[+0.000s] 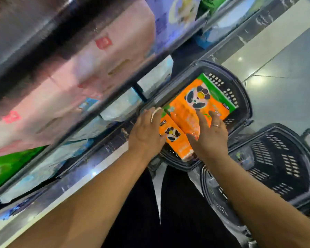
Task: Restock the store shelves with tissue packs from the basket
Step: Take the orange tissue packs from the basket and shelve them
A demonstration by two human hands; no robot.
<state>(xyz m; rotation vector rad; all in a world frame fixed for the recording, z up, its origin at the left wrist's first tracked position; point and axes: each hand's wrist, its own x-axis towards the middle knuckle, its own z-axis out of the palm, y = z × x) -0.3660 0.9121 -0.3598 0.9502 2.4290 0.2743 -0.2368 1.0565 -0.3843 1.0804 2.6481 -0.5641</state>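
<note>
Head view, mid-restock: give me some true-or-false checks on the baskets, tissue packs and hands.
1. The upper dark slotted plastic basket holds orange panda-print tissue packs. True.
2. The lower-right dark slotted basket is piled with orange packs. False: no orange packs show in it.
3. The right hand grips a shelf edge. False: it lies with spread fingers on the orange packs.
4. The left hand reaches into the upper basket too. True.

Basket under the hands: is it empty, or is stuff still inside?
Not empty. The basket holds a bigger orange panda tissue pack and a smaller orange panda tissue pack beside it.
</note>
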